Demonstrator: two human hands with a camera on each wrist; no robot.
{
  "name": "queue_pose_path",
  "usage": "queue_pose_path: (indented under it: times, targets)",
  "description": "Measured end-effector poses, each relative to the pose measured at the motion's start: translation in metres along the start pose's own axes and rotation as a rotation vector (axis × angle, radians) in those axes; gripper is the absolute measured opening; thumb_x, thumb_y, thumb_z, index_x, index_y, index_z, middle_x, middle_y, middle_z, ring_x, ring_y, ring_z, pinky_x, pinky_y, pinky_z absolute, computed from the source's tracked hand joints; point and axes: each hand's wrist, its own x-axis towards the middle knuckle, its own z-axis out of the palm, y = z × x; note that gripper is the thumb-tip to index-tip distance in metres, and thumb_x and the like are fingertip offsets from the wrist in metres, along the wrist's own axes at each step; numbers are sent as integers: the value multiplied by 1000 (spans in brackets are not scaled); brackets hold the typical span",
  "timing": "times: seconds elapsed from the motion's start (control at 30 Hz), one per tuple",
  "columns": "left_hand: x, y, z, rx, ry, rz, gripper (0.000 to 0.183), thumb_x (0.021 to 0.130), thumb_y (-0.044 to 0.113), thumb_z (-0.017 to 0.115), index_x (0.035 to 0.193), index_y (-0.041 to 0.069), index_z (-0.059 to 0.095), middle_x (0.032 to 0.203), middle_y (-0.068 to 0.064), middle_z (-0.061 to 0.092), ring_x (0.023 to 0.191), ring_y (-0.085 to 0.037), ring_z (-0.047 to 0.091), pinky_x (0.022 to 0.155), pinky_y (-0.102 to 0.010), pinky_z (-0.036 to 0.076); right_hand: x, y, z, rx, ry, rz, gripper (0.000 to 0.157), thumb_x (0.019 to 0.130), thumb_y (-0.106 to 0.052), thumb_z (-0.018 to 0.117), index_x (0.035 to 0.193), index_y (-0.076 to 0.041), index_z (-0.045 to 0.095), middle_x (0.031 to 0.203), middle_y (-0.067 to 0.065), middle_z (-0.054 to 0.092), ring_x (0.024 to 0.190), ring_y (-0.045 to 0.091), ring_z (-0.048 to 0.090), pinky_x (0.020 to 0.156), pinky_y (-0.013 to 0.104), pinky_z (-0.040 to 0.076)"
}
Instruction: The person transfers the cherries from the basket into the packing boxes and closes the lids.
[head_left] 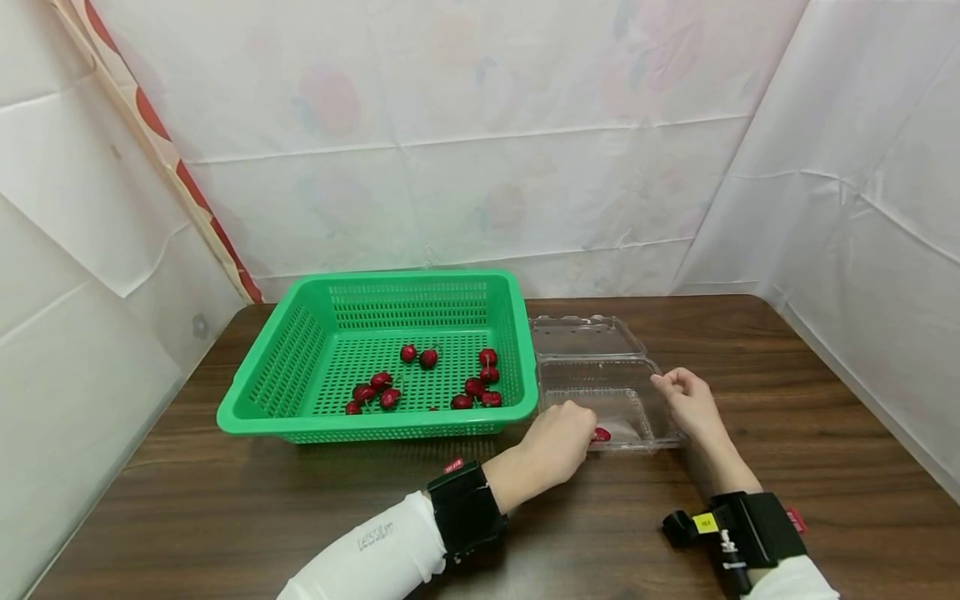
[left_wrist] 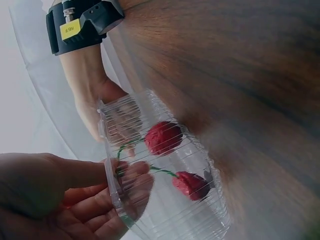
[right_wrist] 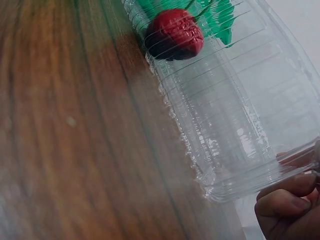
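Note:
In the head view, my left hand (head_left: 555, 442) reaches over the near left corner of a clear plastic clamshell box (head_left: 555, 362). Between its thumb and fingertips it pinches green stems, and red cherries (left_wrist: 164, 138) hang from them low inside the box in the left wrist view. Part of one cherry (head_left: 601, 435) shows beside the knuckles in the head view. Meanwhile my right hand (head_left: 688, 404) grips the box's right rim between thumb and curled fingers. The box lies with its lid (head_left: 585, 335) folded back, away from me.
A green plastic basket (head_left: 375, 427) stands left of the box, nearly against it. Several cherries (head_left: 389, 398) lie scattered on its slotted floor. The brown wooden table (head_left: 225, 517) is enclosed by white sheeting (head_left: 480, 167) at the back and sides.

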Motion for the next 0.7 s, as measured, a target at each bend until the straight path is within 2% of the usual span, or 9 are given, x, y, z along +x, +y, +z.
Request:
queue_pose_path:
  times: [0.13, 0.33, 0.5, 0.7]
  targets:
    - [1, -1, 0, -8, -29, 0, 34, 84, 3, 55, 52, 12, 51, 50, 2, 48, 44, -6, 41, 39, -20, 33, 0, 0, 0, -4, 4, 10, 23, 92, -22, 48, 81, -4, 38, 50, -9, 31, 39, 3, 28, 37, 20, 28]
    - [-1, -1, 0, -36, -57, -27, 33, 90, 14, 52, 58, 10, 56, 54, 0, 48, 44, -7, 39, 40, -21, 33, 0, 0, 1, 21, 13, 19, 23, 92, -20, 48, 79, -5, 38, 50, -8, 32, 39, 3, 28, 37, 20, 28]
    - [-3, -1, 0, -37, -13, 8, 31, 89, 20, 54, 60, 10, 57, 56, 2, 48, 47, -7, 44, 42, -20, 35, 0, 0, 0, 10, 21, 11, 23, 92, -21, 49, 79, -5, 39, 49, -9, 32, 39, 4, 29, 37, 20, 28]
    - [-10, 0, -9, -8, 54, 46, 17, 87, 23, 58, 78, 10, 64, 72, 1, 55, 66, -10, 55, 51, -20, 41, 1, 1, 0, 12, 17, 1, 24, 92, -21, 49, 80, -4, 39, 49, -9, 32, 39, 3, 29, 37, 20, 28]
